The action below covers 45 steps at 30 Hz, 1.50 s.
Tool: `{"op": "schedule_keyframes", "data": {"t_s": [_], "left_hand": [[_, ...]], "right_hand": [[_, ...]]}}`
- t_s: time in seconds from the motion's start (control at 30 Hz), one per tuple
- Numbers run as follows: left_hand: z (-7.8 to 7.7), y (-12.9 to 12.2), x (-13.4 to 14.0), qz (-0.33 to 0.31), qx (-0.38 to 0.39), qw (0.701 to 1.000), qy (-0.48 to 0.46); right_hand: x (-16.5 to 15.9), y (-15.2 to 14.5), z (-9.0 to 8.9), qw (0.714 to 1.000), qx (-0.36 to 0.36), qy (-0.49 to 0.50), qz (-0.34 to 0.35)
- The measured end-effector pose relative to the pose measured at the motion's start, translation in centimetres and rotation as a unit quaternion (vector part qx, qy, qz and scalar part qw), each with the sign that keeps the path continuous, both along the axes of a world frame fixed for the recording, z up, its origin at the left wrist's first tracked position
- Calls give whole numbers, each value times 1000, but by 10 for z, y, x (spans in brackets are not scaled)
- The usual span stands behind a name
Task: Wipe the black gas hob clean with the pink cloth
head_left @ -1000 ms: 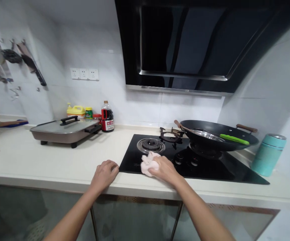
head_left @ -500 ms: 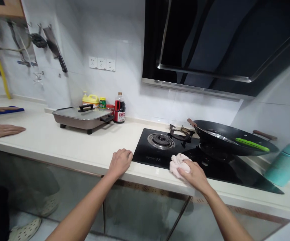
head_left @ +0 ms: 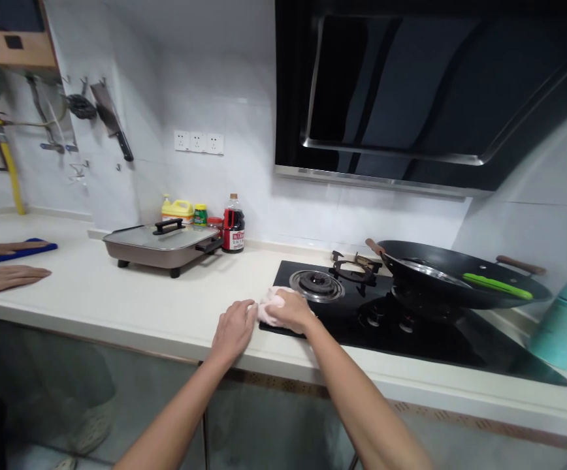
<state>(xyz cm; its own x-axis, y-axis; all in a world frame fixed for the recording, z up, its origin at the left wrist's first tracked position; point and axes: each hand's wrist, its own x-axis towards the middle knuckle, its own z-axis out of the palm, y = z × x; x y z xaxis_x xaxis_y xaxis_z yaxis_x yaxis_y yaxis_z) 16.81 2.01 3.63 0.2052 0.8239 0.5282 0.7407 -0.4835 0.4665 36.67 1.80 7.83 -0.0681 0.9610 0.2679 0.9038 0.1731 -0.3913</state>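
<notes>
My right hand [head_left: 291,311] grips a crumpled white cloth [head_left: 270,307] and presses it on the front left corner of the black glass gas hob [head_left: 332,320]. Just left of the cloth, my left hand [head_left: 234,329] rests palm down on the pale countertop [head_left: 166,307], holding nothing, its fingers slightly bent. A bare burner [head_left: 317,285] lies behind the right hand. The pan support [head_left: 355,267] sits toward the back of the hob. On the right side stands a black wok [head_left: 440,294] with wooden handles, holding a lid-like metal thing and a green-handled utensil [head_left: 499,286].
A lidded electric pan [head_left: 166,245] stands on the counter at left, before a dark sauce bottle [head_left: 234,225] and yellow containers. Another person's hands [head_left: 9,279] are at far left, one on a blue cloth [head_left: 33,245]. A teal canister [head_left: 564,326] stands at right. The range hood [head_left: 386,98] overhangs the hob.
My right hand has slid the white cloth left along the hob's front edge, up beside my left hand. My left hand stays on the counter. The view has tilted up slightly.
</notes>
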Motion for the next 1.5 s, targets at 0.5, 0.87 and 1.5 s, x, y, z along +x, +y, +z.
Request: {"op": "schedule_keyframes", "data": {"t_s": [0.5,0.87,1.5], "left_hand": [[17,3,-5,24,-73,996,46],[16,5,-3,27,-56,994,87],[11,11,-2,28,-24,995,94]], "right_hand": [[126,-103,-20,993,78,-55,-74],[296,-200,-33,932,29,-91,-350],[362,-95,-22,939,-36,-60,-336]]}}
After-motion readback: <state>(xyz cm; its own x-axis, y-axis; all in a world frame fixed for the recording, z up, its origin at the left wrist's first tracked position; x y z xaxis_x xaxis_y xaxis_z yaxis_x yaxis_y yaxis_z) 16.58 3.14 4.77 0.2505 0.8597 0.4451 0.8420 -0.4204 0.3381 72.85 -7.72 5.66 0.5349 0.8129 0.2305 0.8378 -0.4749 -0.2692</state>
